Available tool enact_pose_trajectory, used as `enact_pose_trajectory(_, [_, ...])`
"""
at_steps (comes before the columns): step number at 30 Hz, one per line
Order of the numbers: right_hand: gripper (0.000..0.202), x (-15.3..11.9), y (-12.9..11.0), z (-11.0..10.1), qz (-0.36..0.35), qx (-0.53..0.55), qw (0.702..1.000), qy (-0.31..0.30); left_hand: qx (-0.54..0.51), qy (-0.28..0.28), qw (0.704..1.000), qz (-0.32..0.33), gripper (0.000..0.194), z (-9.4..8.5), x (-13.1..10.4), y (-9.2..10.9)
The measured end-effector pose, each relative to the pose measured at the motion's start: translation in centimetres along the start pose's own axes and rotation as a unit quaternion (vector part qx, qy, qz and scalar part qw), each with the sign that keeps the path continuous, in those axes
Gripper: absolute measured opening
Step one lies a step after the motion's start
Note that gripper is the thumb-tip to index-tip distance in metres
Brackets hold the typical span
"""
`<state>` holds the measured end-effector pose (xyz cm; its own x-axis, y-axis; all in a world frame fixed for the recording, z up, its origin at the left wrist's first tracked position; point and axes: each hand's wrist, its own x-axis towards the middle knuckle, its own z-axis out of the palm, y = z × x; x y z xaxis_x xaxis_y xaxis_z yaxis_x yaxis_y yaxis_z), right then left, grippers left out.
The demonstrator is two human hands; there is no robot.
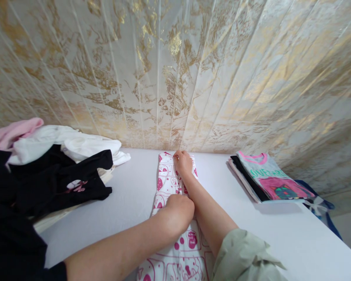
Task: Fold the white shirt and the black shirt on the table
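1 white garment with pink print lies in a long, narrow strip near to far, mid-surface on the white tabletop. Right hand at its far end, fingers bent onto the cloth; pinch or press, cannot tell. Left hand curled, nearer, against the right forearm; fingertips hidden, grip unclear. Step in hand, my judgement: setting the narrowed layers straight. Any next move calls for light, even pressure, edges kept aligned. Far left: loose clothes. Far right: 1 folded stack.
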<state>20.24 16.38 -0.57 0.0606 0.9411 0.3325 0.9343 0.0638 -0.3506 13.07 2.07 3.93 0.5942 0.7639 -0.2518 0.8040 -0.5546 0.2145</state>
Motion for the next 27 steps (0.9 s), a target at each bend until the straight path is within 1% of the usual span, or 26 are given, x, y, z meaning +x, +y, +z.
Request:
enact_pose_trajectory(2, [0.019, 0.0, 0.3, 0.2, -0.002, 0.020, 1.000, 0.004, 0.005, -0.015, 0.999, -0.033, 0.011, -0.7, 0.2, -0.3])
enact_pose_trajectory(3, [0.020, 0.0, 0.4, 0.2, -0.005, 0.034, 0.999, 0.009, 0.005, -0.009, 0.999, -0.050, 0.012, -1.1, 0.3, -0.7])
enact_pose_trajectory(4, [0.022, -0.1, 0.5, 0.3, -0.007, 0.049, 0.999, 0.013, 0.002, 0.016, 0.998, -0.067, 0.017, -1.4, 0.6, -1.3])
enact_pose_trajectory(6, [0.025, -0.1, 0.8, 0.4, -0.009, 0.080, 0.996, 0.025, 0.006, 0.102, 0.990, -0.101, 0.033, -1.7, 1.3, -3.0])
enact_pose_trajectory(8, [0.025, -0.1, 0.9, 0.6, -0.014, 0.107, 0.993, 0.039, 0.020, 0.220, 0.964, -0.147, 0.035, -1.4, 2.2, -5.2])
enact_pose_trajectory(9, [0.025, -0.1, 1.0, 0.7, -0.017, 0.118, 0.992, 0.046, 0.023, 0.232, 0.959, -0.158, 0.035, -1.0, 2.8, -6.3])
enact_pose_trajectory(10, [0.024, -0.1, 1.1, 0.8, -0.019, 0.128, 0.990, 0.053, 0.018, 0.236, 0.957, -0.167, 0.040, -0.5, 3.3, -7.3])
enact_pose_trajectory(12, [0.024, 0.0, 1.2, 1.0, -0.017, 0.141, 0.988, 0.064, 0.004, 0.220, 0.960, -0.173, 0.052, 0.4, 4.4, -9.0])
enact_pose_trajectory(15, [0.023, 0.1, 1.3, 1.2, -0.003, 0.146, 0.986, 0.076, -0.006, 0.212, 0.961, -0.178, 0.057, 1.0, 5.6, -10.6])
enact_pose_trajectory(18, [0.021, -0.1, 1.3, 1.1, -0.006, 0.135, 0.988, 0.073, -0.003, 0.232, 0.952, -0.200, 0.055, 0.9, 6.4, -11.4])
enact_pose_trajectory(22, [0.025, -0.6, 0.7, 0.9, -0.040, 0.098, 0.993, 0.043, 0.002, 0.254, 0.944, -0.211, 0.052, 0.8, 7.0, -12.0])
enact_pose_trajectory(25, [0.029, -0.9, 0.0, 0.5, -0.051, 0.059, 0.997, 0.016, 0.005, 0.259, 0.943, -0.210, 0.051, 0.8, 7.0, -12.2])
enact_pose_trajectory(27, [0.032, -1.0, -0.2, -0.1, -0.060, 0.038, 0.997, -0.018, 0.002, 0.257, 0.944, -0.208, 0.051, 0.7, 6.9, -12.1])
